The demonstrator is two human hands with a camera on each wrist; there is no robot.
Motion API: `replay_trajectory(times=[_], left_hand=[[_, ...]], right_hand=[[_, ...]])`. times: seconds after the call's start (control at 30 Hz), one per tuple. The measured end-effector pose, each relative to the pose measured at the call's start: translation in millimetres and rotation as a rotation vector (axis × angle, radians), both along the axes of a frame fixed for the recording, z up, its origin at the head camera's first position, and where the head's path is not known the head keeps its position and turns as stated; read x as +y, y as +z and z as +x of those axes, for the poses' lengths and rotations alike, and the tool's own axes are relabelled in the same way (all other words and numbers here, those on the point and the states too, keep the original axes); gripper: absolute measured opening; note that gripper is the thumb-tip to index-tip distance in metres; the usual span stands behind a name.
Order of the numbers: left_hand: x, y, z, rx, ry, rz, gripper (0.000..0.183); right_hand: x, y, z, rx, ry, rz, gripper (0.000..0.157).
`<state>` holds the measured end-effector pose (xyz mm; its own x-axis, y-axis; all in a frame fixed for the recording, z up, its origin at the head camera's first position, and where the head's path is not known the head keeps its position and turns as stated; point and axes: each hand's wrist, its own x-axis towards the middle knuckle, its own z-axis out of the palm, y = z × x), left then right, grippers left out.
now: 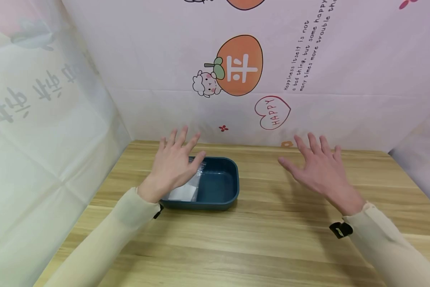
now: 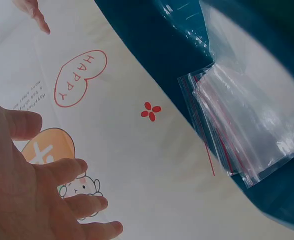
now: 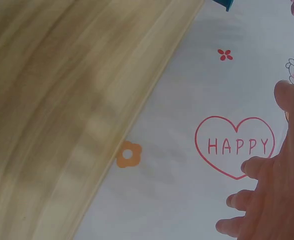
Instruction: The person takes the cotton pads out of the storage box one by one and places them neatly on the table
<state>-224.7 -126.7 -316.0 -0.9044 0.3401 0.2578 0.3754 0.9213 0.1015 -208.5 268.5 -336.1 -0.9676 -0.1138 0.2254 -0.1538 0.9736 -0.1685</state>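
Observation:
A dark blue rectangular box (image 1: pixel 218 205) stands on the wooden table, left of the middle. Inside its left part lie several clear zip bags (image 2: pixel 246 120) with red lines along their seals, and something white shows among them. My left hand (image 1: pixel 175 163) hovers over the box's left side with fingers spread, hiding part of the bags; it holds nothing. On the other side, my right hand (image 1: pixel 320 169) is raised above the table with its fingers spread apart and nothing in it. Both hands are also in their own wrist views.
Wood-grain table (image 1: pixel 258 243) runs beneath both arms. A white printed cloth (image 1: pixel 164 59) with cartoon fruit and a red heart hangs behind the table's back edge. More cloth (image 1: pixel 39 159) hangs along the left side, and some at the far right.

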Motion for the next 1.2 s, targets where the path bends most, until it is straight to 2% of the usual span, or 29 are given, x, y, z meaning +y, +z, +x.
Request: replay_trajectory(times=[0.67,1.03,1.2], left_hand=[[-9.6,-9.8,11.7,-0.010,0.000,0.028,0.070],[-17.7,-16.9,19.1,-0.041,-0.006,0.063,0.069],[-20.8,-19.0,22.5,-0.050,-0.015,0.080,0.069]], right_hand=[[0.9,-10.5,22.7,0.013,0.035,-0.017,0.099],[-4.4,-17.1,31.6,0.005,0.075,0.003,0.100],[-10.2,-21.3,37.2,0.036,0.115,-0.011,0.099]])
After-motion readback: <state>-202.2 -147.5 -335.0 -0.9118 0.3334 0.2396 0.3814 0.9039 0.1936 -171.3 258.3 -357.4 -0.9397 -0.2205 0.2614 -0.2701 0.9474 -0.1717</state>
